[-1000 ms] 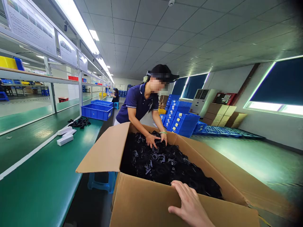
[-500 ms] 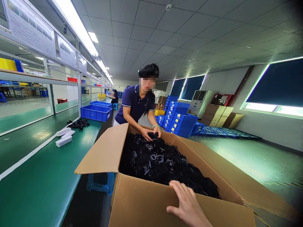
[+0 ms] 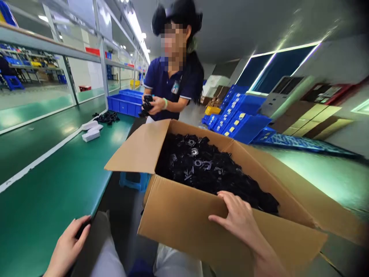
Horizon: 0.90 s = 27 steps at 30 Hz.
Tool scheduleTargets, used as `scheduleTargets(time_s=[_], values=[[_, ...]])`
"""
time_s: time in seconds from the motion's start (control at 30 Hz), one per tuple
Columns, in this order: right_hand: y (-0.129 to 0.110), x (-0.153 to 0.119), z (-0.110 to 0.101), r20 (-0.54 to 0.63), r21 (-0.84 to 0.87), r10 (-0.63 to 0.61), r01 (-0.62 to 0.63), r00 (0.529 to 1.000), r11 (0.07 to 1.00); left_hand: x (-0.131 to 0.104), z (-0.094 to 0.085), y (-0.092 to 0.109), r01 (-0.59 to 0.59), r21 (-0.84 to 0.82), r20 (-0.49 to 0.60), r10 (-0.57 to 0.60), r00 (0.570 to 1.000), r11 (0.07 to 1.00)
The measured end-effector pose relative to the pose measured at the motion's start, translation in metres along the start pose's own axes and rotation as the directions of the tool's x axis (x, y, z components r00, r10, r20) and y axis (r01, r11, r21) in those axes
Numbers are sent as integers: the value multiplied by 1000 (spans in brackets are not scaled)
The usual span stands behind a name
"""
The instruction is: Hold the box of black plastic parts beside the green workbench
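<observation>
An open cardboard box stands in front of me, full of small black plastic parts. My right hand rests on the box's near top edge, fingers curled over the rim. My left hand lies at the edge of the green workbench by my knee, fingers spread, holding nothing. Across the box stands a person in a navy polo shirt, holding a handful of black parts in both hands at chest height.
White packets and a heap of black parts lie on the green bench, with blue crates farther along. Under the box's left flap is a blue stool. Stacked blue bins and cardboard cartons stand at right.
The person opposite has straightened up and lifted a handful of black parts out of the box. My view has tilted down and closer; my left hand and knees now show.
</observation>
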State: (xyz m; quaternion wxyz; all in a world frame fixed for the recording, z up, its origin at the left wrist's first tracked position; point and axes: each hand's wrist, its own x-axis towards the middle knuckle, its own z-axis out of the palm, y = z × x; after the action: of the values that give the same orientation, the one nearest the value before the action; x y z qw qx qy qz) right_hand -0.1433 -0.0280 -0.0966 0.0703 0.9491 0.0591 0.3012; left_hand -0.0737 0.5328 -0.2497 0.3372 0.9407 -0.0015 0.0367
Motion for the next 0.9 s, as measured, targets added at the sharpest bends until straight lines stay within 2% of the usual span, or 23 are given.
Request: scheduleTargets(time_s=[0.07,0.17,0.37,0.5,0.67,0.73,0.8,0.83,0.87,0.9], values=[[-1,2,-6,-5,-25,-28,28,1000,999,-1,-8,19,-34,23,-40,35,999,999],[-4,8,-14,-14,-56,-50,49,999,997,-1,-12,30,-39,23,-33,40,999,999],[-8,9,-20,5,-57,-35,36,999,998,-4,-16,32,28,-18,-11,-29,1000,999],[-6,8,-19,15,-45,-27,27,1000,999,-3,-16,33,-8,-17,-42,7,999,1000],[-5,8,-19,1,-40,-2,2,1000,999,-1,-12,23,-48,3,-66,48,997,999],[-23,8,-24,-69,-33,30,-33,997,999,0,-10,21,-120,43,-94,124,988,992],[-61,4,-31,-197,42,27,-19,980,999,1,-10,22,-241,121,-155,258,954,963],[-86,0,-31,-275,112,8,24,962,993,2,-10,25,-306,167,-183,334,925,937],[-114,-7,-29,-343,221,-71,154,936,963,2,-10,29,-364,211,-200,404,893,907],[-143,-15,-23,-326,452,-78,228,942,862,2,-10,32,-409,246,-210,460,863,879]])
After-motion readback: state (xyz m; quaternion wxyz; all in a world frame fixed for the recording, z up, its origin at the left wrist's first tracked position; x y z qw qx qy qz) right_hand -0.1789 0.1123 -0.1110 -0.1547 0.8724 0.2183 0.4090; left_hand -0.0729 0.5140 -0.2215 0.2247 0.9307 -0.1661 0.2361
